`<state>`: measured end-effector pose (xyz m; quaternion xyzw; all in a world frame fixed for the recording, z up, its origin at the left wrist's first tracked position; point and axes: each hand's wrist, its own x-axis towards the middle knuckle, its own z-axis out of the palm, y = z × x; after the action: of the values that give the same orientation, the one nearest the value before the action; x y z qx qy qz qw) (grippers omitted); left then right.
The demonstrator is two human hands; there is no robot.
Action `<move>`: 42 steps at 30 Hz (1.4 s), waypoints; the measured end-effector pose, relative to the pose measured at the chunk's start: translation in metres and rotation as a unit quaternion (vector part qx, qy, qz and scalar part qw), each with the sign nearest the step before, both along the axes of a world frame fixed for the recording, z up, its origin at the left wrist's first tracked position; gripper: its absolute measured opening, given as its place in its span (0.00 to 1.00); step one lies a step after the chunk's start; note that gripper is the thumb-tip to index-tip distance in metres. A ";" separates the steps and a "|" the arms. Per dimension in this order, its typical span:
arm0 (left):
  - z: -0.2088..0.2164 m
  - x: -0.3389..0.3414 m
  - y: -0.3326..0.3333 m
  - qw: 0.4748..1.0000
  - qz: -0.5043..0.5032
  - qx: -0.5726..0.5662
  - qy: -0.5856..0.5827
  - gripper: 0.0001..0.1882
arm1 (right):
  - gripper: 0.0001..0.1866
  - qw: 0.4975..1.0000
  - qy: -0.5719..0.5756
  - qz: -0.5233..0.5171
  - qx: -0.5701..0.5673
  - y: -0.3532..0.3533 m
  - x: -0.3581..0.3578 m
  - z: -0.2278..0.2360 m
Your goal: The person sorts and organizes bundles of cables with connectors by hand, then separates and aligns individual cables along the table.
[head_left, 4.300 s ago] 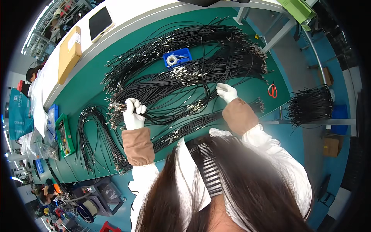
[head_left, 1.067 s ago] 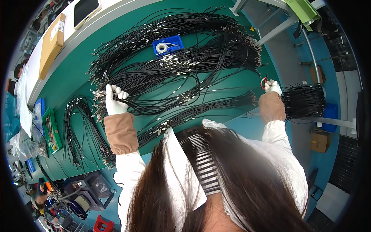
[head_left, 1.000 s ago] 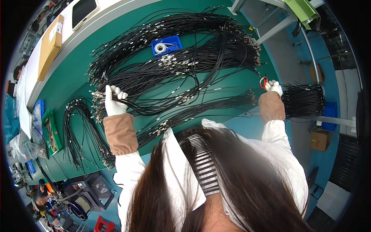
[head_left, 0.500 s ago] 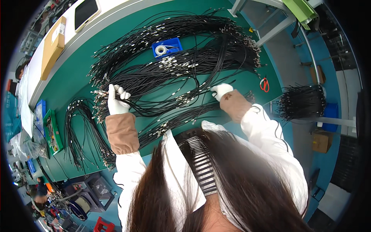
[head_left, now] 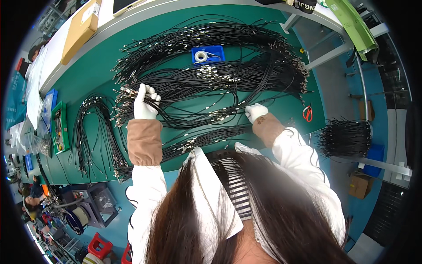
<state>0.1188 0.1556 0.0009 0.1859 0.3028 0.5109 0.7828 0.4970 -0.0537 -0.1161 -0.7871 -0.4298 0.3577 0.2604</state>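
My left hand point(head_left: 146, 102), in a white glove with a brown cuff, is closed around a bunch of thin black cables point(head_left: 173, 122). Their metal-tipped ends point(head_left: 127, 93) stick out left of the fist. From there the bunch sags and curves right, with small white labels along it. At its right bend my right hand point(head_left: 256, 112), gloved likewise, has its fingers curled against the cables. What lies between those fingertips is hidden. A large pile of similar cables point(head_left: 189, 83) lies just beyond both hands, and a thinner bundle point(head_left: 206, 138) runs nearer to me.
A blue tray point(head_left: 208, 47) with a white tape roll sits among the cables. Red-handled scissors point(head_left: 307, 113) lie at the right. At left are a bent cable bundle point(head_left: 94, 103) and a green bin point(head_left: 65, 127). More cables point(head_left: 345, 138) hang off the right side.
The whole view has shifted, the table's things now lying further right. My left hand still grips the cable bunch; my right hand stays by the bend with its fingers curled.
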 end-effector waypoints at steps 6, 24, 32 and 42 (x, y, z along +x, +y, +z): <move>-0.008 0.008 0.000 1.000 0.019 -0.019 0.014 0.10 | 0.04 0.868 -0.382 0.290 0.133 -0.021 0.033 0.055; -0.019 0.004 0.009 1.000 0.007 0.025 0.004 0.10 | 0.04 0.749 -0.637 0.148 0.110 -0.072 0.116 0.307; -0.034 0.005 0.013 0.998 0.047 0.045 0.017 0.14 | 0.09 0.811 -0.463 0.233 0.271 -0.031 0.031 0.488; -0.043 0.001 0.004 0.994 0.025 0.048 -0.091 0.10 | 0.08 0.757 -0.191 0.443 0.441 0.132 -0.245 0.554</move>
<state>0.1197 0.1598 -0.0423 0.1684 0.2101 0.5590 0.7843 0.2523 0.0788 0.4378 -0.3587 -0.8815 0.0460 0.3037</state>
